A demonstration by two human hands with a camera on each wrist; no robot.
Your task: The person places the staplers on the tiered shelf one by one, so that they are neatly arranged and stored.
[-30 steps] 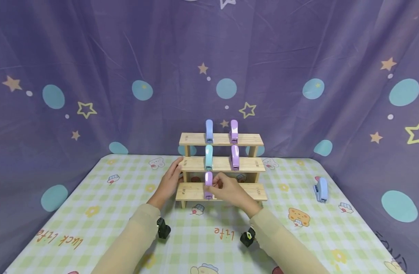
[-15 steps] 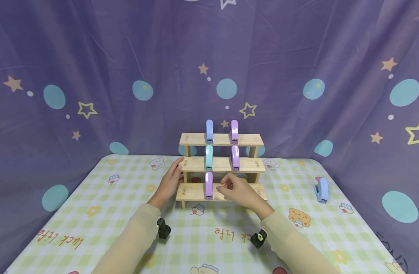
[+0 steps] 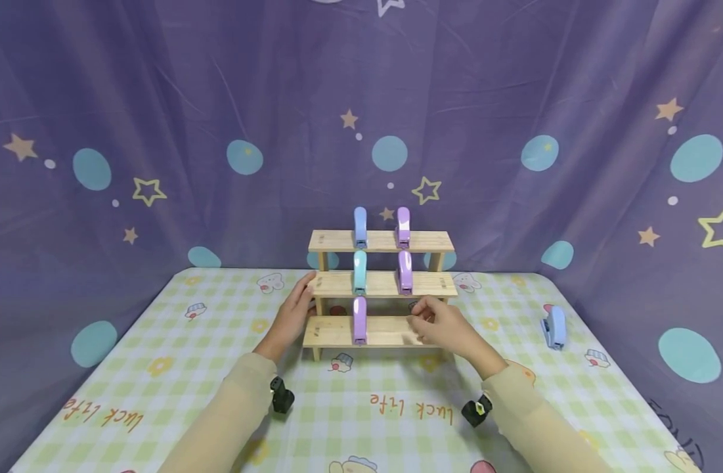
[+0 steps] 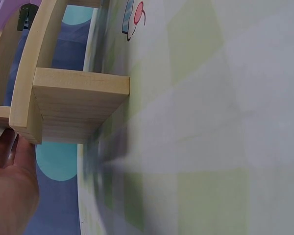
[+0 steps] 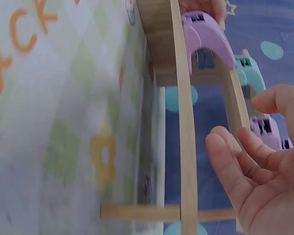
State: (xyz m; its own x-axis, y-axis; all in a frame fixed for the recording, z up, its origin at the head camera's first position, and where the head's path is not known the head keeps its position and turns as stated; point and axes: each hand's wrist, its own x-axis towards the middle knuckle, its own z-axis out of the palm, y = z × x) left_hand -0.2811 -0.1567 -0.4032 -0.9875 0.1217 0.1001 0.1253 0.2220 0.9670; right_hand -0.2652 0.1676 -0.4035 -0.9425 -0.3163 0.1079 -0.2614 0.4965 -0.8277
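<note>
A three-tier wooden display rack (image 3: 331, 332) stands on the table. My left hand (image 3: 291, 312) rests against its left side; in the left wrist view the fingertips touch the end of a board. A purple stapler (image 3: 360, 322) stands on the bottom tier. To its right, over the bottom tier's right end, hovers my right hand (image 3: 446, 325), fingers loosely bent and holding nothing. The middle tier bears a turquoise stapler (image 3: 360, 272) and another purple stapler (image 3: 405, 272). On the top tier stand a blue stapler (image 3: 360, 226) and a purple stapler (image 3: 403, 226).
A second blue stapler (image 3: 555, 327) sits on the table's right side, well apart from the rack. A green-and-white checked cloth (image 3: 207, 407) covers the table. Behind it hangs a purple curtain (image 3: 314, 85) with stars and dots.
My right hand has let go of the purple stapler on the bottom tier and moved to the right. The stapler stays in place, and the left hand has not moved.
</note>
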